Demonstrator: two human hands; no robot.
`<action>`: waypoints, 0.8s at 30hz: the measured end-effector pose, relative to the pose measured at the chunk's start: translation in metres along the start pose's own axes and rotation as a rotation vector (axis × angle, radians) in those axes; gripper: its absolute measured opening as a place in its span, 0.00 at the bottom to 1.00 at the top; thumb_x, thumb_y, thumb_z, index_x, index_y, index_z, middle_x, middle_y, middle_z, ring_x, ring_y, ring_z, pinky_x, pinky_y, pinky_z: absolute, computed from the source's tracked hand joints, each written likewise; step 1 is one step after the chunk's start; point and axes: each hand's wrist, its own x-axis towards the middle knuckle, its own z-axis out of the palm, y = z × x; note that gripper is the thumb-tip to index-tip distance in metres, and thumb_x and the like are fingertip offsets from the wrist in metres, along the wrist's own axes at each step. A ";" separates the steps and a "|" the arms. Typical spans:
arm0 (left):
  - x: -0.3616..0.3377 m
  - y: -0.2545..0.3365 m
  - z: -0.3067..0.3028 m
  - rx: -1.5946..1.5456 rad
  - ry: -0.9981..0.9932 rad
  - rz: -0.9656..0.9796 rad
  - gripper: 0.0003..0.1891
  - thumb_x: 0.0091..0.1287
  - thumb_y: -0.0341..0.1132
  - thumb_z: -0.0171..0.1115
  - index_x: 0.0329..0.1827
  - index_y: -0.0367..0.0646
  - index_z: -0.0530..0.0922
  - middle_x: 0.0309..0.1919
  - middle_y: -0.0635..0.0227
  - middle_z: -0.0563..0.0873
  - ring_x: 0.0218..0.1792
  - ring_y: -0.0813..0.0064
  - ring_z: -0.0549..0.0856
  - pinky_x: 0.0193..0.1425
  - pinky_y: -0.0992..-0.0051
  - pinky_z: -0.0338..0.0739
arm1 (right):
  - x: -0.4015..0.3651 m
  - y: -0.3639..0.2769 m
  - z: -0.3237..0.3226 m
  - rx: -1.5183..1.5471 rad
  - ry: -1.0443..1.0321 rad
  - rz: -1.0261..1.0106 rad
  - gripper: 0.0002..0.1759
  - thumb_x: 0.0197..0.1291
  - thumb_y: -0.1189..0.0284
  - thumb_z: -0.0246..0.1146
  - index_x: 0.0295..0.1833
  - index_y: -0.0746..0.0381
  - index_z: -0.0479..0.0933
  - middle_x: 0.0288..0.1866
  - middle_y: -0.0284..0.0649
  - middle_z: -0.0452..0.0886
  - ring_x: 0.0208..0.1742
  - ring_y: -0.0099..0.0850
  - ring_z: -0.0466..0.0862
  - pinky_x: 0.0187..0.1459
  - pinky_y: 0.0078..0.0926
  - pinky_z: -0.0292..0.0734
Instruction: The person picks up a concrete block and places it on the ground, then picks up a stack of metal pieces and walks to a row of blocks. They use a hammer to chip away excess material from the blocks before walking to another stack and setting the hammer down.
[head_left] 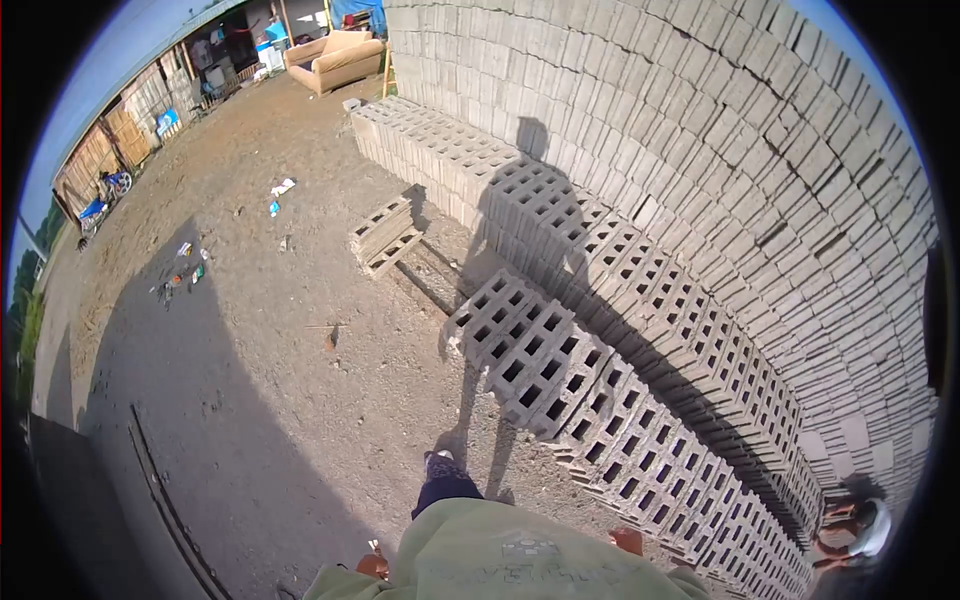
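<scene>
At the bottom edge, left of the green shirt, part of my left hand [374, 565] shows low over the ground, with a small whitish patch at its top; its fingers are too small to make out. My right hand [627, 541] is partly visible right of the shirt, near the long row of hollow blocks [640, 450]. Its fingers cannot be made out either, nor whether it touches anything. Ahead, a short stack of blocks [385, 235] sits on two narrow rails.
A tall wall of stacked blocks [700, 130] rises at the right, with a lower row [640, 270] along its foot. Another person [868, 528] bends at the lower right. Litter [185, 275], a long dark bar [165, 500], a sofa [338, 60] and a motorbike [110, 190] are farther left.
</scene>
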 end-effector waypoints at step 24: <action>0.044 0.338 -0.111 0.510 0.247 0.790 0.09 0.55 0.31 0.55 0.32 0.34 0.80 0.24 0.51 0.80 0.25 0.61 0.82 0.28 0.64 0.77 | -0.199 -0.531 0.120 1.154 0.231 2.341 0.20 0.53 0.50 0.58 0.39 0.54 0.83 0.39 0.33 0.85 0.43 0.31 0.83 0.47 0.27 0.77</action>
